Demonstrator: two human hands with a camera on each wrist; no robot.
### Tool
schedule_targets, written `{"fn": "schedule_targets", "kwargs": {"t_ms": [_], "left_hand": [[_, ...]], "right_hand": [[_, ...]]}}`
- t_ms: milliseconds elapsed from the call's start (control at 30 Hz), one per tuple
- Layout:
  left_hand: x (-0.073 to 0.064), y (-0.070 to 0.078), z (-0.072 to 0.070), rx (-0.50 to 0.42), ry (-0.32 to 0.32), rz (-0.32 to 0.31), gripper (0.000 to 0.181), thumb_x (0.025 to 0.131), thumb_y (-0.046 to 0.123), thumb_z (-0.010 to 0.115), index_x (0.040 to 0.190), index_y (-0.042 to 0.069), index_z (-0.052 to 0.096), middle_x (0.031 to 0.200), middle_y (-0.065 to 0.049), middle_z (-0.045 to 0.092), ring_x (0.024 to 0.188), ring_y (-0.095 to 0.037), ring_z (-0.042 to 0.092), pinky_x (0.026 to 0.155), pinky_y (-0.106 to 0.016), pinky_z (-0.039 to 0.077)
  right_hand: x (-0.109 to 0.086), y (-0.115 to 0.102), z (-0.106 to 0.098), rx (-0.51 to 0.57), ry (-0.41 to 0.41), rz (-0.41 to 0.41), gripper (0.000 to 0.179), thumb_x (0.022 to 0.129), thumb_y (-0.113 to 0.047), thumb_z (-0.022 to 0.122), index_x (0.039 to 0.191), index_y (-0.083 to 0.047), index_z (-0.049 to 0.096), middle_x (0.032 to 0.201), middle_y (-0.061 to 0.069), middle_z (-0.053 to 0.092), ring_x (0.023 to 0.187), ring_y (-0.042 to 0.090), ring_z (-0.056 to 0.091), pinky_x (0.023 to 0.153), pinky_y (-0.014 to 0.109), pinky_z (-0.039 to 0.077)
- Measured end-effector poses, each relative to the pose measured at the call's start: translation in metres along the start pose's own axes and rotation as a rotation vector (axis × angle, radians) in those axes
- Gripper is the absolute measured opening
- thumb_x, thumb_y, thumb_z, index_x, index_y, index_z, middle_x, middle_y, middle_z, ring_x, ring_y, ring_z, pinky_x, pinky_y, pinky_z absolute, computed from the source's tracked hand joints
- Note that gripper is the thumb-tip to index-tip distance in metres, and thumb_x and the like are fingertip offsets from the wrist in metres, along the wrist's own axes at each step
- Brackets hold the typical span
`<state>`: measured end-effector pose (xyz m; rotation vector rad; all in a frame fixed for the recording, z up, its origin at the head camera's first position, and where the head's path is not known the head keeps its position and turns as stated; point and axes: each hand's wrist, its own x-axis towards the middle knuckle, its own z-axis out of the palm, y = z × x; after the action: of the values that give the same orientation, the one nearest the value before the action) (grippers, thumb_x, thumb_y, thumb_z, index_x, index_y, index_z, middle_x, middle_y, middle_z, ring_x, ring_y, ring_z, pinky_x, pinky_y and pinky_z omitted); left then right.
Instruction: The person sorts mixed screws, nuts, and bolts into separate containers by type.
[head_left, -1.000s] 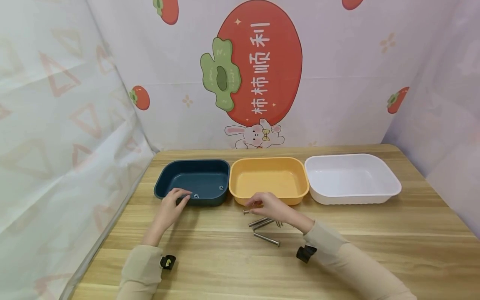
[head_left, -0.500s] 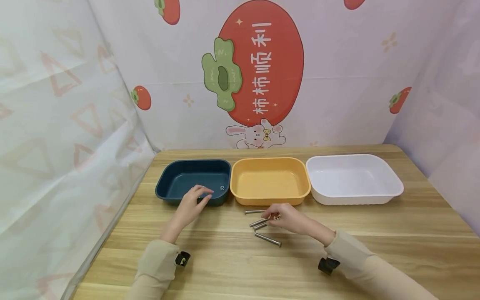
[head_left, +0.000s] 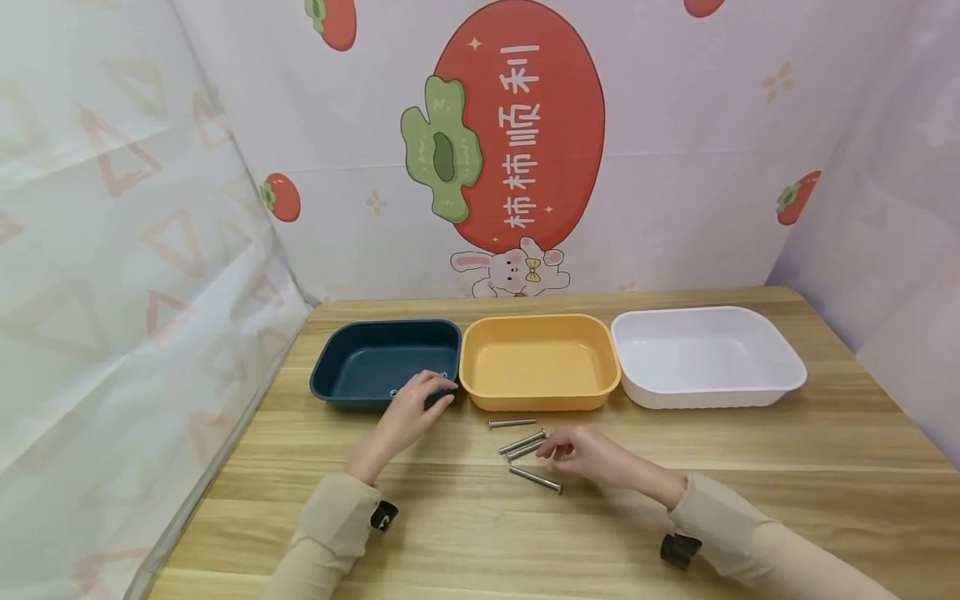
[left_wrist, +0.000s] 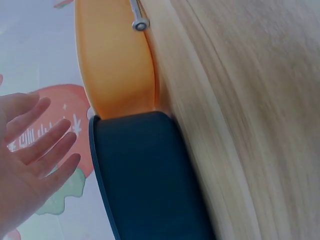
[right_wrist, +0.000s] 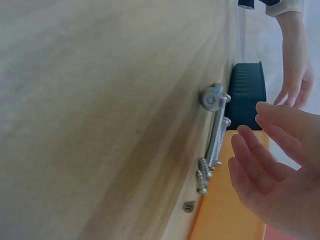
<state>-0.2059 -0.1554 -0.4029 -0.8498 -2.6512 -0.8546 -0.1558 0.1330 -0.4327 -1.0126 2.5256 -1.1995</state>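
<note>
My left hand (head_left: 411, 412) hovers over the front right corner of the dark blue tray (head_left: 337, 402), its fingers loosely bent. The left wrist view has those fingers spread with nothing in them. Two small metal nuts, partly hidden by this hand, lie in the tray. My right hand (head_left: 592, 456) is at the right end of several long metal bolts (head_left: 536, 479) on the table. Its fingers are relaxed and hold nothing in the right wrist view. Small screws (right_wrist: 202, 176) and a nut (right_wrist: 189, 206) lie beside the bolts there; in the head view the right hand hides them.
A yellow tray (head_left: 540, 403) stands against the blue one, with a white tray (head_left: 708, 400) to its right. All three are in a row on the wooden table (head_left: 465, 533), before a printed cloth backdrop (head_left: 660, 167).
My left hand has moved right along the blue tray's front. My right hand has drawn back to the right from the rear bolt and lower over the table; the rear bolt is now uncovered.
</note>
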Motion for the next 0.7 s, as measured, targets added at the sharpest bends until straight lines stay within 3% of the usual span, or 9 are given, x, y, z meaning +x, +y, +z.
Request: {"fn": "schedule_targets", "kwargs": {"t_ms": [200,467,700], "left_hand": [[0.006,0.005,0.009,0.003,-0.015,0.070,0.019,0.082,0.009,0.062,0.101,0.005,0.063,0.100,-0.006,0.057,0.095,-0.021,0.052,0.081,-0.036,0.043],[0.011,0.007,0.018,0.013,-0.044,0.104,0.020,0.083,0.013,0.061,0.102,0.006,0.062,0.102,-0.005,0.056,0.096,-0.019,0.050,0.083,-0.034,0.042],[0.014,0.009,0.025,-0.026,-0.072,0.106,0.020,0.084,0.011,0.060,0.103,0.007,0.061,0.102,-0.006,0.056,0.098,-0.021,0.051,0.098,-0.047,0.029]], "right_hand": [[-0.005,0.003,0.006,0.029,-0.009,-0.013,0.016,0.075,-0.001,0.066,0.090,0.001,0.066,0.085,0.006,0.064,0.076,0.014,0.058,0.067,0.024,0.047],[-0.010,0.005,0.011,0.084,-0.018,0.039,0.017,0.073,-0.002,0.068,0.090,-0.001,0.066,0.082,0.003,0.058,0.074,0.012,0.054,0.065,0.023,0.048],[-0.013,0.007,0.014,0.109,-0.014,0.051,0.018,0.073,-0.004,0.069,0.091,-0.001,0.066,0.083,0.003,0.058,0.076,0.012,0.054,0.064,0.022,0.048]]}}
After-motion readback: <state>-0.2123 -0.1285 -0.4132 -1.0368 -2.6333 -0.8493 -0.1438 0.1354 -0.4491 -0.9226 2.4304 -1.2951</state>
